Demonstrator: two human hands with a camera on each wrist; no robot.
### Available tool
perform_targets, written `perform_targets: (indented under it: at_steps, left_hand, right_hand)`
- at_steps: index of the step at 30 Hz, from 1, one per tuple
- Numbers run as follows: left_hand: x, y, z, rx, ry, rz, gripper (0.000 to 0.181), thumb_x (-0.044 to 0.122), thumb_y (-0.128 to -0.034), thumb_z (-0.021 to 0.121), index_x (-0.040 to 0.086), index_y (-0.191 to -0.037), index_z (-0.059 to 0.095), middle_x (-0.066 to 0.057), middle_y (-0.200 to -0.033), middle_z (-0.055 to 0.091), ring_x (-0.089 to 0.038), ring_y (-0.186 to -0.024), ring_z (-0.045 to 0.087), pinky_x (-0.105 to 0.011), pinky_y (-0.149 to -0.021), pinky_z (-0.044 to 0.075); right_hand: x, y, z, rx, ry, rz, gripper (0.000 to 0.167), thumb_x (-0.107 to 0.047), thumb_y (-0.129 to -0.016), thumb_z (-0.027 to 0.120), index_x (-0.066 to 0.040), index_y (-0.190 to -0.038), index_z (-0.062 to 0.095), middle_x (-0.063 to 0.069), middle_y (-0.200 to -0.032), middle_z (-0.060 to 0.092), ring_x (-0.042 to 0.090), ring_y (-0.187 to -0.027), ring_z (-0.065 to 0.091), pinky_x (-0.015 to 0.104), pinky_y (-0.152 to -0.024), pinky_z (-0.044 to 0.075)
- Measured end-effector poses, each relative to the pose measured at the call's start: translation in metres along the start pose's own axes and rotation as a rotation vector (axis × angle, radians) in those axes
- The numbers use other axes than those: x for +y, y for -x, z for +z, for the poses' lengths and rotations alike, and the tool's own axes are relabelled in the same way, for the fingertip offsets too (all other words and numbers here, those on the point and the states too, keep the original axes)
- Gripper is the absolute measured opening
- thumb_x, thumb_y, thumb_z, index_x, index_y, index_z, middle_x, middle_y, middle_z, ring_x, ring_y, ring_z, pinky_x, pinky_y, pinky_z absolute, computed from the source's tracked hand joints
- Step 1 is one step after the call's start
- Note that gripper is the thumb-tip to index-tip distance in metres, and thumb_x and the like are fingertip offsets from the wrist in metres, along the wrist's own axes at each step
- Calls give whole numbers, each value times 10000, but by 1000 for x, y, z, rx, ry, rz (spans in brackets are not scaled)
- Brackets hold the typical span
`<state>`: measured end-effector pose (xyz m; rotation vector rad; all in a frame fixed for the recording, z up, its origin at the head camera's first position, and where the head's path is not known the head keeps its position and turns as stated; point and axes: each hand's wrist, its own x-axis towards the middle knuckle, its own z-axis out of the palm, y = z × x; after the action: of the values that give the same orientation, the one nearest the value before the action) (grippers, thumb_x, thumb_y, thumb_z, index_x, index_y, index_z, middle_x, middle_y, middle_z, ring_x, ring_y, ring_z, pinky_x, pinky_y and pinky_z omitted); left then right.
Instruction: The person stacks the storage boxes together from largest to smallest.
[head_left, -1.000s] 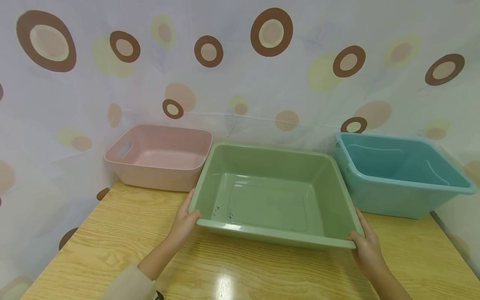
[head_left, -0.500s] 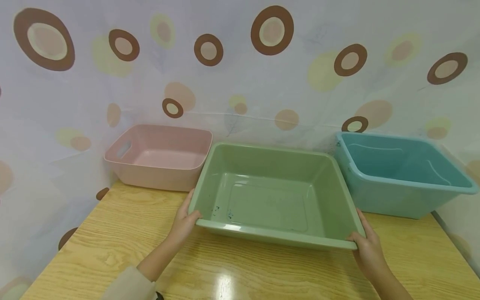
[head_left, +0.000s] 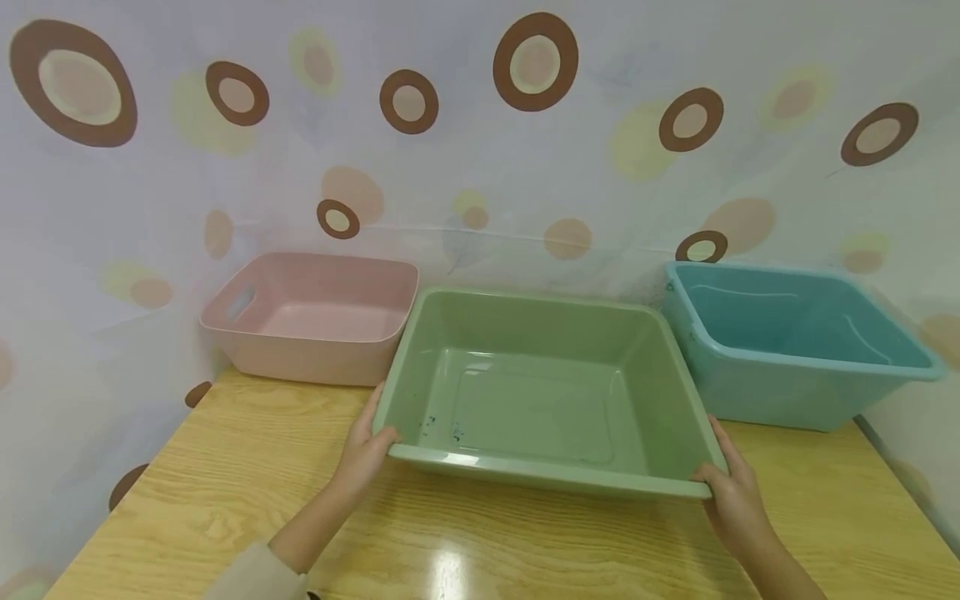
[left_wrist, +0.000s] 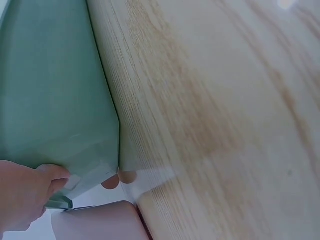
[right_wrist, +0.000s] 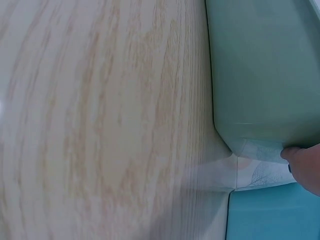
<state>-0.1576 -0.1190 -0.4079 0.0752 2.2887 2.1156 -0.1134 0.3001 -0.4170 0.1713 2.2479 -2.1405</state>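
A green rectangular basin [head_left: 532,408] stands on the wooden table between two other tubs, with a few small dark marks on its inner floor at the near left. My left hand [head_left: 363,450] grips its near left corner, thumb over the rim. At the near right corner my right hand [head_left: 735,496] holds the rim in the same way. In the left wrist view, the left hand [left_wrist: 25,192] is at the basin's side, close to the pink tub. The right wrist view shows part of the right hand [right_wrist: 305,165] at the basin's corner; its other fingers are hidden.
A pink tub [head_left: 307,358] with a handle slot stands left of the basin. On the right is a deeper blue tub [head_left: 780,387]. The wooden table [head_left: 225,492] extends in front, and a patterned curtain [head_left: 480,150] hangs behind.
The whole head view has shifted slightly to the left. Both hands keep their hold on the green basin, which shows no clear movement on the table.
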Motion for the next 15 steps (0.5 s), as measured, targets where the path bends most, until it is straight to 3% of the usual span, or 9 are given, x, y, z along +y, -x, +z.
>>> perform_targets:
  at_steps: [5,11,15]
  left_hand:
    - [-1,1,0,-12,18,0,789,-91,-745,401,41,-1481,149,-227,-1495,239,-416,-1316,308,-557,-1061,305]
    - [0,5,0,-9,9,21,791,-98,-742,402,20,-1479,139,-251,-1486,242,-424,-1305,319,-553,-1055,316]
    - [2,5,-1,-16,13,27,789,-100,-750,400,14,-1480,122,-239,-1501,220,-405,-1328,294,-536,-1075,293]
  right_hand:
    - [3,1,-1,4,-16,-26,861,127,-792,335,-199,-1502,-26,58,-1494,83,-88,-1002,427,134,-753,468]
    - [3,2,0,-9,-29,-39,855,127,-795,336,-180,-1501,-35,0,-1481,111,-96,-1005,431,130,-756,470]
    - [2,3,1,-12,-49,-70,848,143,-793,331,-152,-1501,-30,-136,-1353,244,-86,-996,453,138,-748,477]
